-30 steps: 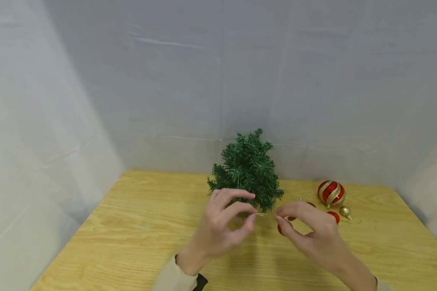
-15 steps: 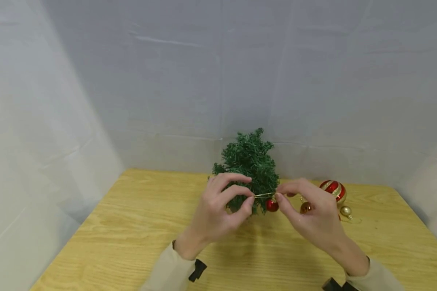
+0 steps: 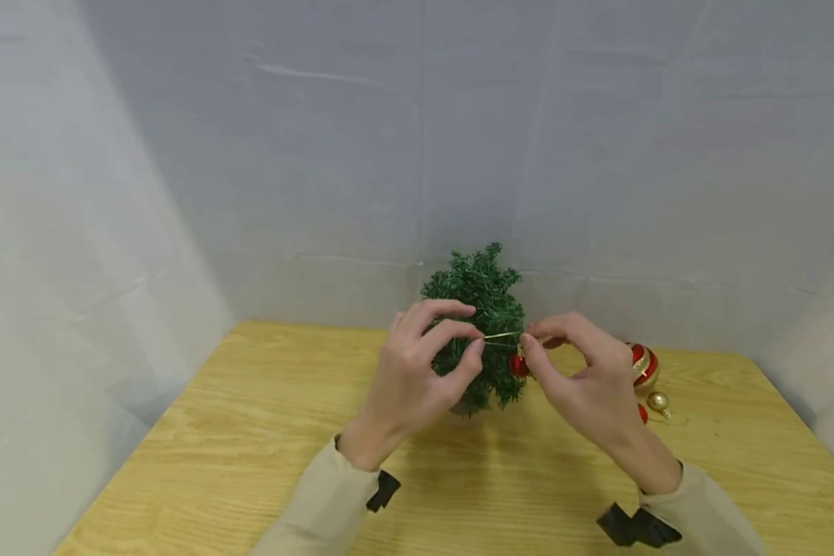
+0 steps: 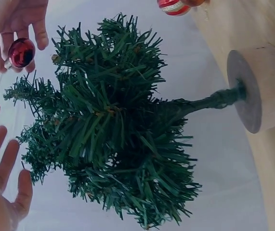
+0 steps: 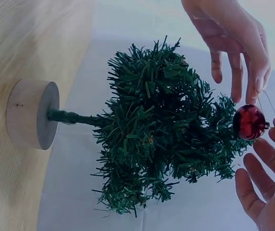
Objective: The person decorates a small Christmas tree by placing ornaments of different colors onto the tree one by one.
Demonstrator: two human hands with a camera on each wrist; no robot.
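A small shiny red Christmas bauble (image 3: pixel 517 364) hangs by a thin gold string (image 3: pixel 502 335) in front of a little artificial Christmas tree (image 3: pixel 483 289). My left hand (image 3: pixel 420 371) pinches the far end of the string loop between thumb and index finger, its other fingers spread. At the bauble's cap, the thumb and index finger of my right hand (image 3: pixel 587 382) pinch the string, drawn out between both hands. In the right wrist view the bauble (image 5: pixel 249 122) is close by the treetop; whether it touches the branches I cannot tell. The tree's round wooden base (image 5: pixel 26 114) stands on the table.
Right of the tree, partly behind my right hand, lie a big red-and-gold striped bauble (image 3: pixel 644 366), a small gold bauble (image 3: pixel 658 401) and a red one (image 3: pixel 642 413). A pale sheet (image 3: pixel 333 170) hangs behind the wooden table (image 3: pixel 250 432).
Both hands have come together and risen toward the treetop. The right hand has brought the red bauble up from the right, and the string now stretches between the hands.
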